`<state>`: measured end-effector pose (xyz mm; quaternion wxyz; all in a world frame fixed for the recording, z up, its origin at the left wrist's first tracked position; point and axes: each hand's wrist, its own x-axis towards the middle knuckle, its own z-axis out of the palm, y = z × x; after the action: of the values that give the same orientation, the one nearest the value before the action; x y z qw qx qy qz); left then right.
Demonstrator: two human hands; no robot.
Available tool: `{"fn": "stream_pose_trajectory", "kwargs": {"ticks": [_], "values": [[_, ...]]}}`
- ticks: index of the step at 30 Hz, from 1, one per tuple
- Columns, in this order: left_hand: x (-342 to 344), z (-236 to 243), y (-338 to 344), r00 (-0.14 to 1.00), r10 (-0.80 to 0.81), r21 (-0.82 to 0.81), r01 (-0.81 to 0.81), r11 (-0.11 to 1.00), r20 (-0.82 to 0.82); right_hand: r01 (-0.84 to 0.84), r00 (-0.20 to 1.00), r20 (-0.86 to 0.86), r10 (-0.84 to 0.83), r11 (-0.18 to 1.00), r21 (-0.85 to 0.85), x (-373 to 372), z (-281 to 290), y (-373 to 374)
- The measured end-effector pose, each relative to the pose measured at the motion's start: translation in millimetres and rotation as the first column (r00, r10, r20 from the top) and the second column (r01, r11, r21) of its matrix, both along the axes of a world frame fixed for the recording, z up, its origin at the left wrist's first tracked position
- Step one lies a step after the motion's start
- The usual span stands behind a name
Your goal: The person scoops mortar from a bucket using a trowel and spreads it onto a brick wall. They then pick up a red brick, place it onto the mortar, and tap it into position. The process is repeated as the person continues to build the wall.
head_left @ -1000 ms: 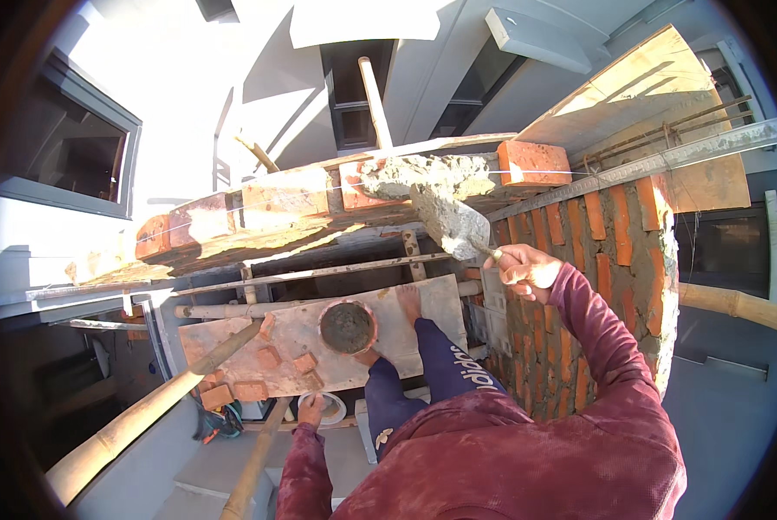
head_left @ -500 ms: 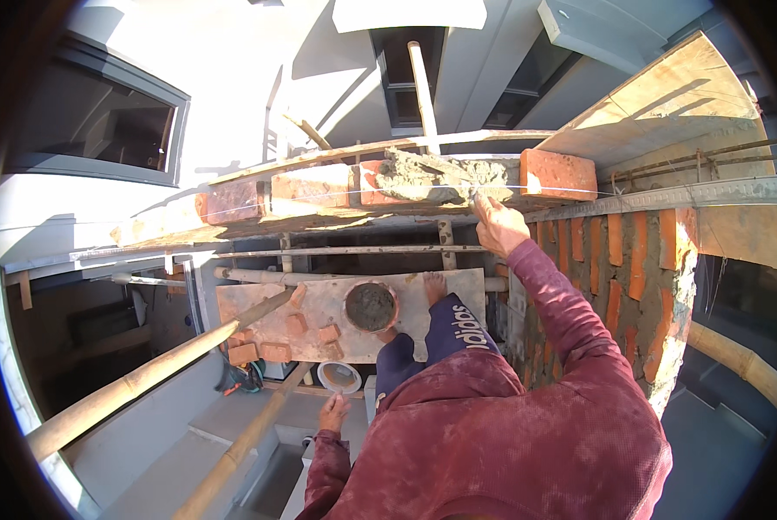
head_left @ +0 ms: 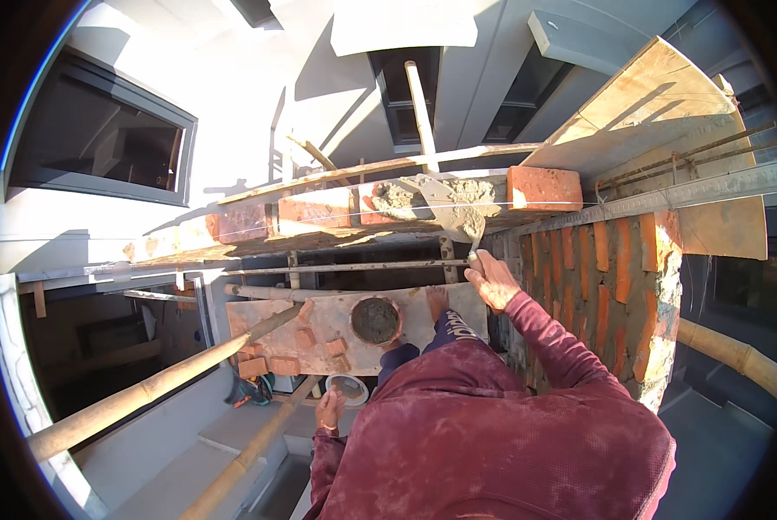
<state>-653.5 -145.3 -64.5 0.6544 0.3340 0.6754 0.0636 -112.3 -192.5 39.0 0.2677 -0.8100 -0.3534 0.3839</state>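
Your left hand (head_left: pixel 329 409) hangs just beside a round white bucket (head_left: pixel 365 397), fingers partly curled; whether it is open or closed cannot be told. Further right, a round bucket (head_left: pixel 399 328) of grey mortar (head_left: pixel 375 320) stands on a pale flat board (head_left: pixel 263 321). Above, a wet grey mortar bed (head_left: pixel 397 199) tops the red brick wall (head_left: pixel 315 211), touched by the grey metal trowel (head_left: pixel 466 224). Your right hand (head_left: pixel 492 282) grips its handle, near an orange-red rectangular brick (head_left: pixel 544 188).

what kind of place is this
Most likely a building site with brickwork under way: a row of rectangular red bricks partly topped with wet-looking grey mortar, a round bucket with more mortar, and a thick tan bamboo pole.
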Motion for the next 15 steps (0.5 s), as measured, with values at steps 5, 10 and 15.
{"fn": "stream_pose_trajectory", "kwargs": {"ticks": [5, 10, 15], "values": [[17, -10, -2, 0.976, -0.211, -0.067, 0.208, 0.976, -0.047, -0.041, 0.993, -0.108, 0.054, 0.993, 0.112, -10, -29, 23], [28, 1, 6, 0.952, -0.304, 0.006, 0.304, 0.953, -0.034, 0.085, 0.986, -0.145, -0.088, 0.996, -0.025, -6, -32, 23], [52, 19, 17, 0.983, -0.184, 0.007, 0.184, 0.983, -0.017, 0.085, 0.946, -0.301, -0.123, 0.987, -0.137, 10, 7, 17]]}}
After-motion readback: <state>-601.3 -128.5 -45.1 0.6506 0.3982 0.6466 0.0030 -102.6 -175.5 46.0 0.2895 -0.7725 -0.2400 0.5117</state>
